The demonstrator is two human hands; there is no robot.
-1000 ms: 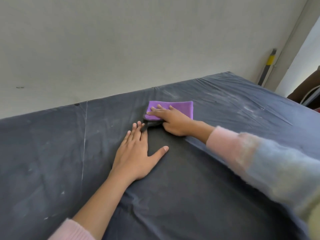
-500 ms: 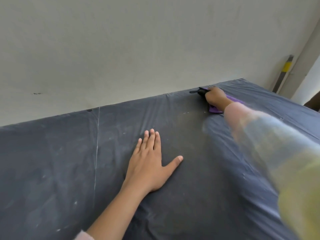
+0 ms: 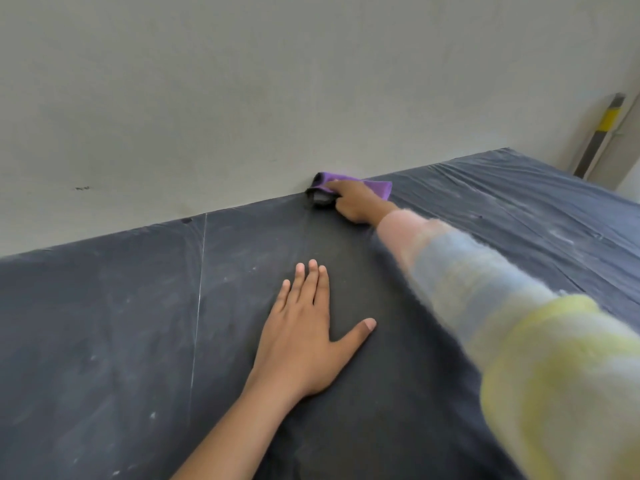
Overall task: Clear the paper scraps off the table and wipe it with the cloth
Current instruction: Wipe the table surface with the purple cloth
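Both hands are on the bench (image 3: pixel 104 341): the left hand (image 3: pixel 304 336) lies flat and open, palm down, fingers spread on the dark covering. Far ahead, the right hand (image 3: pixel 356 202) presses its fingers onto the purple cloth (image 3: pixel 379 188), which sits at the bench's back edge, touching the grey wall (image 3: pixel 242 98). A pastel sleeve (image 3: pixel 485 299) covers the right arm.

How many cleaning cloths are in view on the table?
1. A purple cloth with a dark underside lies at the far edge of the dark plastic-covered table, against the wall, pressed under the right hand. The hand covers part of it.
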